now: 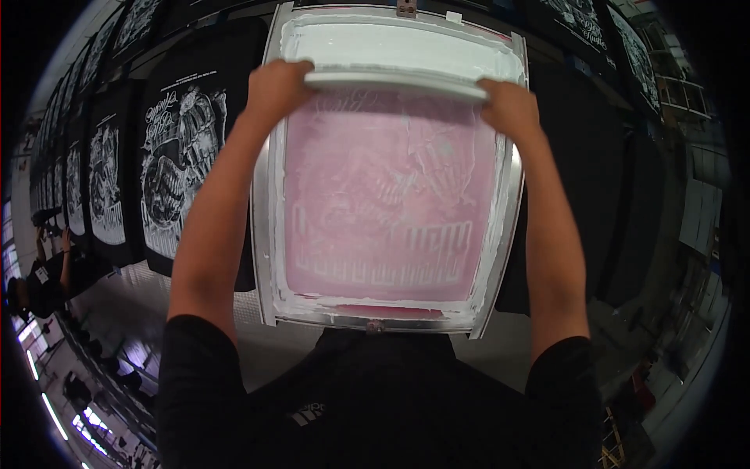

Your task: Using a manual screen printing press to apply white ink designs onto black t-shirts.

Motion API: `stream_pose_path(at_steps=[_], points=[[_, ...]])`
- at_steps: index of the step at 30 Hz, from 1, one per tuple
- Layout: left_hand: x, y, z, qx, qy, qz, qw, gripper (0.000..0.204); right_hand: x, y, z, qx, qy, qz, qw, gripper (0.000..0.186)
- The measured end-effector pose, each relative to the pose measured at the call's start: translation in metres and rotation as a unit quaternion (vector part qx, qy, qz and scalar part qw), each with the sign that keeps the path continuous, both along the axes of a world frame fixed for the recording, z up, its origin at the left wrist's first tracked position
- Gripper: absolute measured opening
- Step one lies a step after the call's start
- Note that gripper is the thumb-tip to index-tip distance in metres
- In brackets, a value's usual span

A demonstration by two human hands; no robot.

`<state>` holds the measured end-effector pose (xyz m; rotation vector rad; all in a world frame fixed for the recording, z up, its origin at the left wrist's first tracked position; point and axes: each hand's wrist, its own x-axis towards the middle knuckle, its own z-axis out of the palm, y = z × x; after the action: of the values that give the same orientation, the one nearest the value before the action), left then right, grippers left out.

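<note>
Left of pink screen [367, 172], printed black fabric [184, 156], another person [45, 283]

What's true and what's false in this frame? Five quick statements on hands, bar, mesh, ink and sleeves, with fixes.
1. The left hand and right hand both grip the bar. True.
2. Pink mesh lies inside the frame. True.
3. The bar is at the frame's end nearest the person. False: it is toward the far end.
4. White ink lies beyond the bar, at the far end. True.
5. The person's sleeves are white. False: they are black.
</note>
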<state>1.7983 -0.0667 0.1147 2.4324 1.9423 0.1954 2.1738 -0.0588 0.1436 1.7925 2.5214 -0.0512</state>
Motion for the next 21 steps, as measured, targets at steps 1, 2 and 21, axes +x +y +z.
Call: stream_pose_path(at_steps=[1, 2, 21], points=[[-0.002, 0.026, -0.001, 0.007, 0.018, 0.003, 1.0, 0.042, 0.001, 0.026, 0.0, 0.002, -0.001, -0.004, 1.0, 0.036], [-0.004, 0.047, 0.002, 0.031, 0.021, -0.017, 0.999, 0.043, 0.002, 0.048, 0.002, 0.012, -0.007, 0.008, 1.0, 0.039], [-0.005, -0.377, 0.03, -0.081, -0.154, -0.08, 0.981, 0.025, -0.006, -0.367, 0.037, -0.203, 0.052, -0.014, 0.978, 0.039]])
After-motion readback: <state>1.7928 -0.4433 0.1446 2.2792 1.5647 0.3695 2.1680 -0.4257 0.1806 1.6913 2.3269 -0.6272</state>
